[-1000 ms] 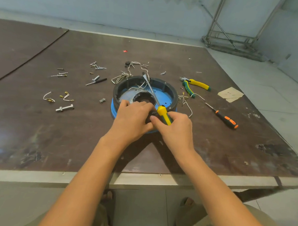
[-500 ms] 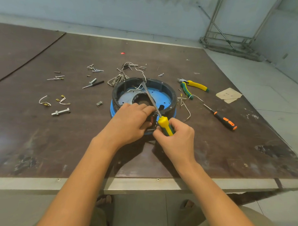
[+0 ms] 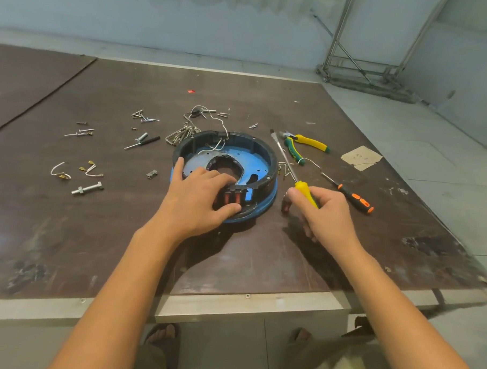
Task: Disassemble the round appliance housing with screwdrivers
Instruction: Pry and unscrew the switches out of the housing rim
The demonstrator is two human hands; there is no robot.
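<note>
The round housing [image 3: 261, 157], a black ring on a blue base, lies in the middle of the brown table. My left hand [image 3: 197, 199] rests over its near rim, fingers curled round a block of copper coils [image 3: 232, 197] at the near edge. To the right of the housing, my right hand [image 3: 323, 213] grips the yellow-handled screwdriver [image 3: 303, 188], whose long shaft points away over the table. A small copper-coloured part [image 3: 285, 205] lies on the table just under the right thumb.
Green and yellow pliers [image 3: 305, 145] and an orange and black screwdriver [image 3: 353, 199] lie right of the housing. Loose screws [image 3: 143, 117], wire clips [image 3: 60, 170], a bolt [image 3: 87, 189] and a bundle of metal clips [image 3: 181, 134] are scattered left and behind. A paper scrap [image 3: 360, 157] lies far right.
My right hand has pulled the yellow screwdriver out of the housing and moved it to the right. The left hand has stayed on the near rim, now uncovering the coil block.
</note>
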